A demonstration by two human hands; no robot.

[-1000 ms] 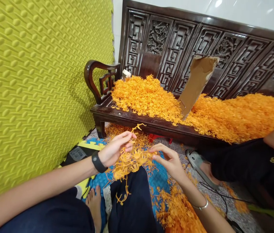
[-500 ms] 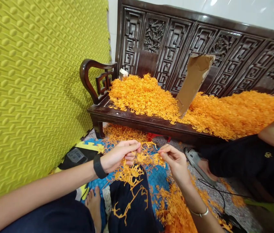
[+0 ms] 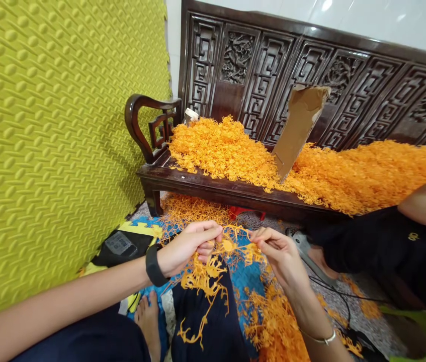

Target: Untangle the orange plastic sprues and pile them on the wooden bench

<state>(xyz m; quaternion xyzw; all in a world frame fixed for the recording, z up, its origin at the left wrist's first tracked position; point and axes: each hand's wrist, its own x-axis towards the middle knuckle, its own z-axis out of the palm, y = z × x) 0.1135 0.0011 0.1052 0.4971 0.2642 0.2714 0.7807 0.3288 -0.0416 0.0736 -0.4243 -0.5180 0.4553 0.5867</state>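
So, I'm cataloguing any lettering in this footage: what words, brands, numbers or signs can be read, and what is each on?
Nothing can be read for certain.
Yellowish mark on the other person's dark clothing: letter-like, but too small to read.
Grey label-like patch on the black item at lower left: any print is too blurred to read.

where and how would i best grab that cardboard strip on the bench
Probably by its top end, from above, pinched across its thin edge. The cardboard strip stands tilted, its lower end between the left orange heap and the right orange heap, its top clear of both. Room before the carved backrest is hard to judge.
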